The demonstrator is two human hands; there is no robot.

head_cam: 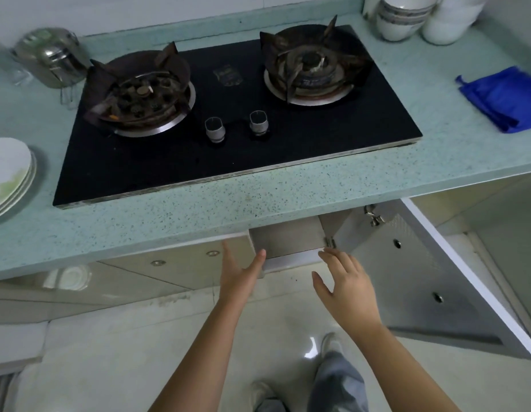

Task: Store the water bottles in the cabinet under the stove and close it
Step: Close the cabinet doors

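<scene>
Both hands empty, fingers spread: my left hand (239,276) and right hand (346,285) reach below the black two-burner gas stove (228,120). Silver-lined cabinet door (413,272) right of them stands open. No water bottles visible; closing remains.

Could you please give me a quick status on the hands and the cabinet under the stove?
Left hand and right hand open, empty, reaching toward the cabinet opening. Right cabinet door swung wide open. No water bottles in view. Nothing blocking.
</scene>
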